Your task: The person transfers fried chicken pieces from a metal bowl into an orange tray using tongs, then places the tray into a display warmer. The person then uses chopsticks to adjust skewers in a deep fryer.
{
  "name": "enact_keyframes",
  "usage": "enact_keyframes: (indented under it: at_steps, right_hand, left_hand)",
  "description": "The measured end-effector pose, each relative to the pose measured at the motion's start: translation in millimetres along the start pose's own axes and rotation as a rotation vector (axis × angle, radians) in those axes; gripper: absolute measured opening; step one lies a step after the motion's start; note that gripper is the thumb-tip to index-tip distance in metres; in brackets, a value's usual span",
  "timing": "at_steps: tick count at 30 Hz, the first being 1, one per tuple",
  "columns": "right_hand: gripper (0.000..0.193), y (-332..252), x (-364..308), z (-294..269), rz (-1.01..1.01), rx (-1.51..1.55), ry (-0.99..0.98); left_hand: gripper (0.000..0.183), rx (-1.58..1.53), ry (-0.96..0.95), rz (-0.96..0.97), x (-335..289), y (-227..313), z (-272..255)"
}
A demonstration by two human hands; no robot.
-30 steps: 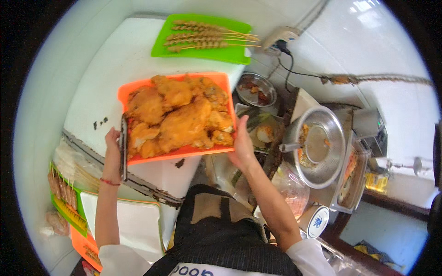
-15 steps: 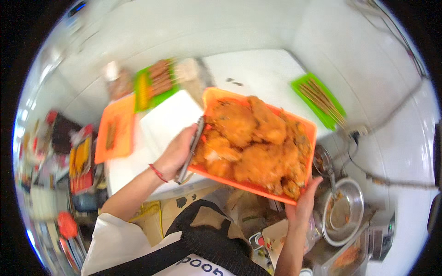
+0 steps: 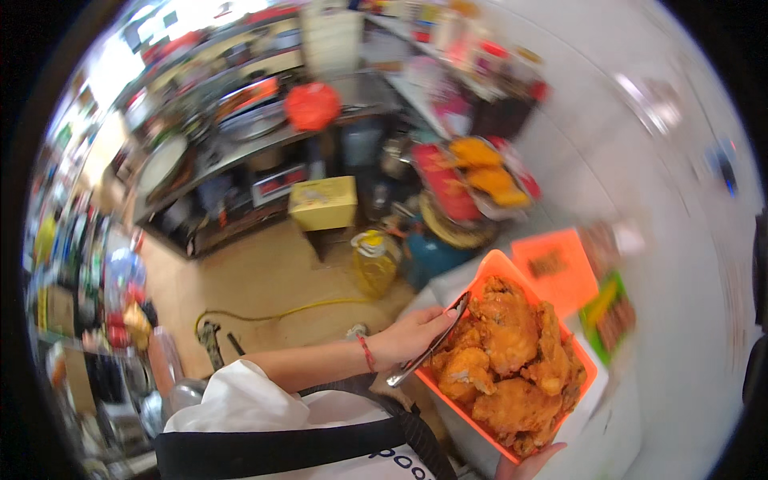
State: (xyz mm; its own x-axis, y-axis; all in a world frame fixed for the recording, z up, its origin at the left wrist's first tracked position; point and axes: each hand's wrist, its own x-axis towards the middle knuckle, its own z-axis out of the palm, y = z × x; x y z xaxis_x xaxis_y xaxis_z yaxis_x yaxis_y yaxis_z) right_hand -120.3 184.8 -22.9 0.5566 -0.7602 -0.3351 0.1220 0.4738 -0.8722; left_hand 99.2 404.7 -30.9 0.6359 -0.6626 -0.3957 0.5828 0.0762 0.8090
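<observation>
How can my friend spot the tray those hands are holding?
Find the white table at lower right. By it, a left hand and right hand hold an orange tray. Unlike the other orange one beyond, it's heaped with golden-brown fried pieces.

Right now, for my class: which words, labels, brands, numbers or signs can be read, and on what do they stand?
White top: large dark letters, partly cut off by the lower edge; I won't copy them out.
Yellow box: any print is too blurred to read.
Shelf jars: likewise too blurred.
Tray: no lettering shows.
</observation>
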Motion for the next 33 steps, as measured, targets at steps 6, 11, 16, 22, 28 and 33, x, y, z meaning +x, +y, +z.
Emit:
enact_keyframes:
  at_steps: [6,11,16,22,28,33]
  right_hand:
    - [0.08,-37.3,77.8,23.7,0.177,-0.177,-0.311]
    - [0.074,-42.8,155.8,43.7,0.335,-0.222,-0.616]
    - [0.074,-41.8,186.2,129.3,0.528,-0.248,-1.085]
    - [0.074,33.9,153.4,281.9,0.735,-0.407,-1.414]
    - [0.072,162.4,105.5,407.6,1.11,-0.567,-1.758]
    - [0.065,252.2,-14.9,483.5,1.298,-0.694,-2.058]
  left_hand:
    - [0.042,-0.009,0.38,0.217,-20.2,-26.4,29.8]
    - [0.039,-0.07,0.783,0.338,-19.9,-55.2,76.5]
    - [0.037,-0.288,1.075,0.428,-54.0,-47.6,97.7]
    - [0.032,-0.45,1.517,0.508,-94.3,-42.7,44.7]
    - [0.034,-0.737,1.963,0.473,-95.0,-57.4,-9.6]
    - [0.047,-0.865,2.11,0.715,-149.1,-58.9,-45.7]
